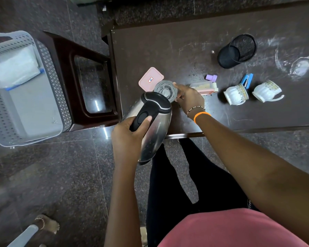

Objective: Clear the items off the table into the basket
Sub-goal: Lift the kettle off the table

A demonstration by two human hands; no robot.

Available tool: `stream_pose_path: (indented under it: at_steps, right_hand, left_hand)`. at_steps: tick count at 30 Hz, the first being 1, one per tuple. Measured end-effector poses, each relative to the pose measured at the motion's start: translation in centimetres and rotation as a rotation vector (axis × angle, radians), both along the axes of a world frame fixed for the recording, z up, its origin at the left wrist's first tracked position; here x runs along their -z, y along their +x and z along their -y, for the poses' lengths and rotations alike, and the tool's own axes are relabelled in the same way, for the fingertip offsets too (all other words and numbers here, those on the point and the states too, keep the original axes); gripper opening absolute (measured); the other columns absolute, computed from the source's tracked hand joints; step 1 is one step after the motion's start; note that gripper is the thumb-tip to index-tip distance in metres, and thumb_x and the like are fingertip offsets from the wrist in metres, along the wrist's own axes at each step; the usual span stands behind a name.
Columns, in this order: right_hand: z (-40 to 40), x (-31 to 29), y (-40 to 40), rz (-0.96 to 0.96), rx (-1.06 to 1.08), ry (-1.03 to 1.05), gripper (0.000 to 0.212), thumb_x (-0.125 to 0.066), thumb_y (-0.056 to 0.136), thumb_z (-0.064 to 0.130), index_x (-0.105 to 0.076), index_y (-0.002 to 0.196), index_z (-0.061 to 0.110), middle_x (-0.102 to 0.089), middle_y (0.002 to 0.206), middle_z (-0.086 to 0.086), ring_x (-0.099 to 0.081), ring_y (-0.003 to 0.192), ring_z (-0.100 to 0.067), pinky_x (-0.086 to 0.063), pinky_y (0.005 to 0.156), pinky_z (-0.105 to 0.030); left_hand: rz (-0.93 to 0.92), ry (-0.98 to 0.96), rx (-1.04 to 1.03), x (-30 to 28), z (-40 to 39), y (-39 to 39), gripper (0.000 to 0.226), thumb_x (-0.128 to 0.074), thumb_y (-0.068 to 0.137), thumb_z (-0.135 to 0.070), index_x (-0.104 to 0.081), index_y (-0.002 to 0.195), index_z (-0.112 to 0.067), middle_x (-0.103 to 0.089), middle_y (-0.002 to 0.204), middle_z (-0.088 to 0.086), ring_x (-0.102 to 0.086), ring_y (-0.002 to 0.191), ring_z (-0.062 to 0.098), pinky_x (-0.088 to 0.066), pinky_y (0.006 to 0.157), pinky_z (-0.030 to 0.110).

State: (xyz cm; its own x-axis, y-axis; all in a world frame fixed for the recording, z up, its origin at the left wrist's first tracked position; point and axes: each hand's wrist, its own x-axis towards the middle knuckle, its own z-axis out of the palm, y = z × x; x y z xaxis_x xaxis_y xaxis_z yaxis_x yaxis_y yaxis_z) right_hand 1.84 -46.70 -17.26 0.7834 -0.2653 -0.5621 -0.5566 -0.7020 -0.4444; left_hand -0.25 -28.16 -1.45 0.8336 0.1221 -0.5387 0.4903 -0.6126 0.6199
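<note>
Over table edge, left hand point(130, 138) grips kettle point(151, 125) handle.

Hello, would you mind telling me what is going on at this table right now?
A person is clearing the table into the basket on the floor to the left. The left hand grips a steel kettle by its black handle; the right hand holds a clear glass. Two mugs, a mesh pen holder and a pink lid are on the table.

Your scuffed dark table point(168, 50) carries a pink lid point(150, 78), a mesh cup point(236, 50) on its side, two mugs point(236, 94) and a stapler point(247, 80).
</note>
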Motion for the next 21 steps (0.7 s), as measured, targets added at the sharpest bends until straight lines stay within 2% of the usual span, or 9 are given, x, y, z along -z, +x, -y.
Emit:
stream_pose_path:
  at_steps: [4,8,18,21]
  right_hand:
    - [0.07,-0.11,0.00,0.008,-0.012,0.004,0.050,-0.060,0.083,0.017,-0.049,0.129,0.034,-0.066,0.118,-0.012,-0.060,0.108,-0.035,-0.051,0.088,-0.042]
    - [0.00,-0.15,0.05,0.009,-0.030,-0.010,0.048,-0.060,0.084,0.019,-0.050,0.129,0.032,-0.065,0.119,-0.012,-0.059,0.108,-0.036,-0.050,0.087,-0.043]
    - [-0.09,-0.15,0.01,0.002,0.015,-0.007,0.044,-0.055,0.085,0.019,-0.052,0.126,0.035,-0.066,0.116,-0.014,-0.059,0.106,-0.037,-0.050,0.086,-0.043]
    - [-0.12,-0.08,-0.02,0.002,0.023,-0.001,0.044,-0.055,0.086,0.019,-0.051,0.127,0.035,-0.066,0.117,-0.013,-0.059,0.107,-0.037,-0.050,0.086,-0.042]
  left_hand:
    - [-0.009,-0.007,-0.007,-0.08,-0.06,0.01,0.029,-0.068,0.081,-0.037,-0.064,0.062,-0.016,-0.061,0.058,0.015,-0.047,0.052,0.013,-0.035,0.046,0.015]
    - [-0.013,0.013,0.017,-0.18,-0.13,-0.05,0.037,-0.067,0.081,-0.039,-0.062,0.065,-0.006,-0.060,0.065,0.026,-0.047,0.054,0.017,-0.036,0.050,0.026]
    - [-0.016,0.007,-0.018,-0.67,-0.08,-0.16,0.037,-0.067,0.081,-0.039,-0.058,0.056,-0.013,-0.061,0.061,0.021,-0.047,0.053,0.016,-0.039,0.052,0.027]
    - [-0.022,-0.002,-0.039,-0.71,-0.04,-0.14,0.034,-0.067,0.081,-0.039,-0.059,0.056,-0.017,-0.060,0.057,0.016,-0.049,0.053,0.014,-0.040,0.051,0.021]
